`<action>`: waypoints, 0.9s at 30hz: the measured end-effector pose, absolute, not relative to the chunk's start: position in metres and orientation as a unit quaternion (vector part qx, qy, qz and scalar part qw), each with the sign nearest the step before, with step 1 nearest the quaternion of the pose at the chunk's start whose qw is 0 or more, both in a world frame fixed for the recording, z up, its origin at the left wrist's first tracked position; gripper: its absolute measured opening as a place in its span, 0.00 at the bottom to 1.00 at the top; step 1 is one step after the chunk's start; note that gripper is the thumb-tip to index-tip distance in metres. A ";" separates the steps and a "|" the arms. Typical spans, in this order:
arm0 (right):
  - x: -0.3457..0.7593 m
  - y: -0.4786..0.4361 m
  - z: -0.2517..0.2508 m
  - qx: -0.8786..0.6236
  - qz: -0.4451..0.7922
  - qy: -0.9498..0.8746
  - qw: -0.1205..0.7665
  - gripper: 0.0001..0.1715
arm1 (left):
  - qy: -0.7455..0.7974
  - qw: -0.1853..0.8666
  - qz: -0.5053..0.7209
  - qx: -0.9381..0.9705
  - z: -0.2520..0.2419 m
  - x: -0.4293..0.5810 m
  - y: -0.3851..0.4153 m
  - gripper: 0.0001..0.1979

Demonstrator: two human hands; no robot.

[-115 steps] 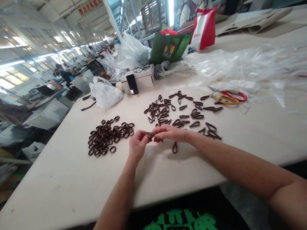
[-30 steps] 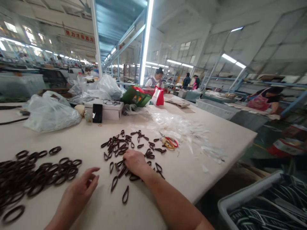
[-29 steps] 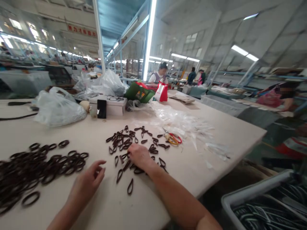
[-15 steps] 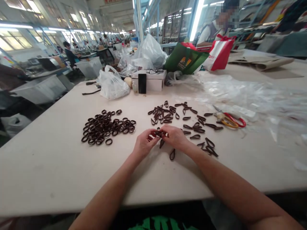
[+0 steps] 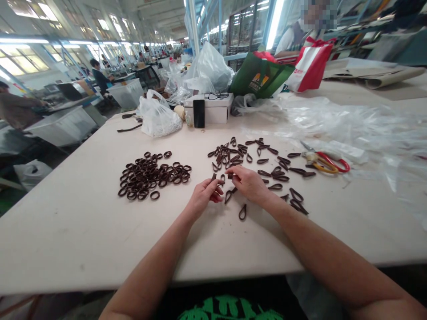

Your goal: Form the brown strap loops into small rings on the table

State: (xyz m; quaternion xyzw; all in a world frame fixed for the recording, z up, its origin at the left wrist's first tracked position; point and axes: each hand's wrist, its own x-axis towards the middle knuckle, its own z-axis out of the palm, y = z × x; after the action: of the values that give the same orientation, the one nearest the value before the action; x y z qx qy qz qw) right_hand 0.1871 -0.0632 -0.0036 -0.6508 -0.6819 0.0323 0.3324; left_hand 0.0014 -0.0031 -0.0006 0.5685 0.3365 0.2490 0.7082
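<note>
Left hand [image 5: 204, 195]: brown strip [image 5: 214, 177] pinched, seemingly for control | Right hand [image 5: 248, 184]: curled, grip cannot be told | Rings [image 5: 143, 178], loops [image 5: 219, 158]: laid apart, apparently against mixing

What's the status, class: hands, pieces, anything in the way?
Left hand pinching brown piece. Right hand beside brown loops, grip unclear. Scissors lie right, apart from both hands.

A black garment [image 5: 233, 286], perhaps a shirt, carries a blocky green print [image 5: 229, 306], cut off below; forearms [image 5: 168, 249], left hand [image 5: 205, 195] and right hand [image 5: 249, 184] are bare.
</note>
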 end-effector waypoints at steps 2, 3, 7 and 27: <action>0.185 -0.064 -0.002 -0.645 0.025 -0.680 0.347 0.21 | 0.327 0.735 0.244 0.541 0.000 0.000 -0.003 0.28; 0.184 -0.066 0.000 -0.637 0.020 -0.682 0.357 0.21 | 0.325 0.742 0.242 0.534 -0.001 -0.001 -0.003 0.29; 0.173 -0.070 0.007 -0.571 0.021 -0.706 0.418 0.12 | 0.316 0.746 0.230 0.539 -0.002 -0.003 -0.002 0.29; 0.171 -0.064 0.000 -0.517 0.178 -0.650 0.528 0.09 | 0.336 0.806 0.236 0.427 0.005 -0.008 0.007 0.20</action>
State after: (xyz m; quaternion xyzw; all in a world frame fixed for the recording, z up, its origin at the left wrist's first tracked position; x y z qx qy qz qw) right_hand 0.1711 -0.0641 -0.0001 -0.5172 -0.6497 0.1781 0.5279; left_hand -0.0080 0.0073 0.0055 0.4270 0.3358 0.2362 0.8057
